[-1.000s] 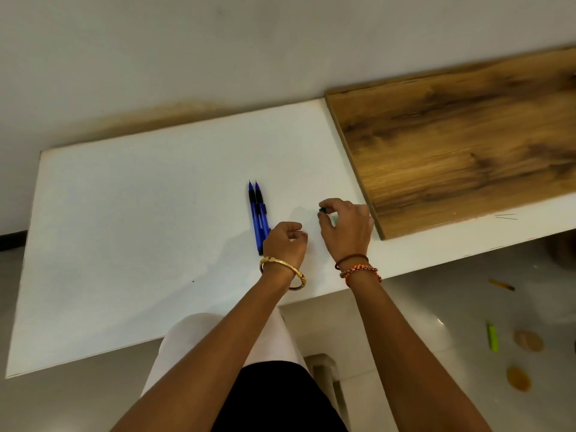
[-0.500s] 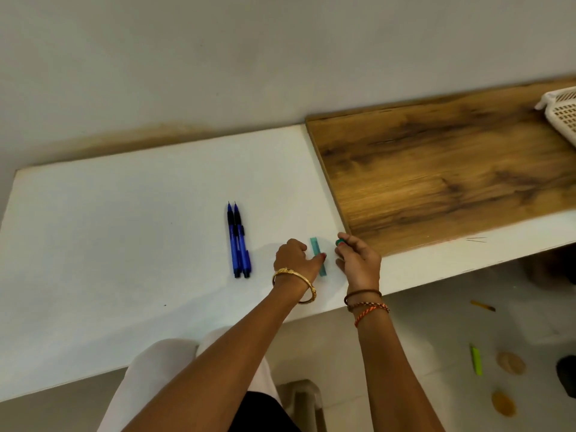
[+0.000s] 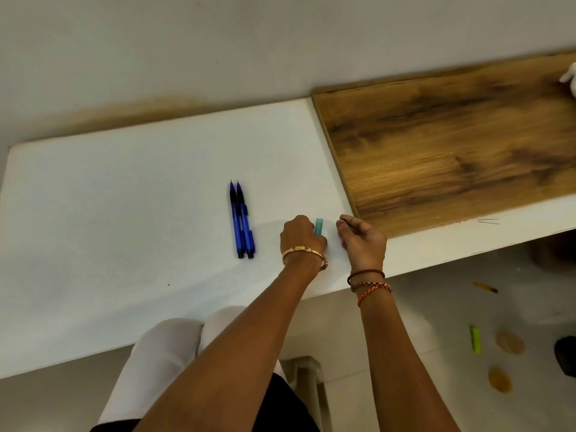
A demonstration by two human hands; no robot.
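Observation:
Two blue pens (image 3: 241, 219) lie side by side on the white table (image 3: 124, 213), tips pointing away from me. My left hand (image 3: 300, 236) sits to their right, fingers curled around the near end of a small teal tube (image 3: 319, 226) that rests on the table. My right hand (image 3: 361, 241) is just right of the tube and pinches a small teal cap (image 3: 343, 218) at its fingertips. A narrow gap separates the two hands.
A brown wooden board (image 3: 452, 151) lies on the table's right part, against the wall. A white basket corner (image 3: 568, 77) shows at the far right edge. A green marker (image 3: 475, 338) and a yellow pen (image 3: 484, 287) lie on the floor. My knees are under the table.
The hands went from close together to slightly apart, and the teal tube now shows between them with the cap held separately in my right hand. The camera view shifted; the pens stayed put.

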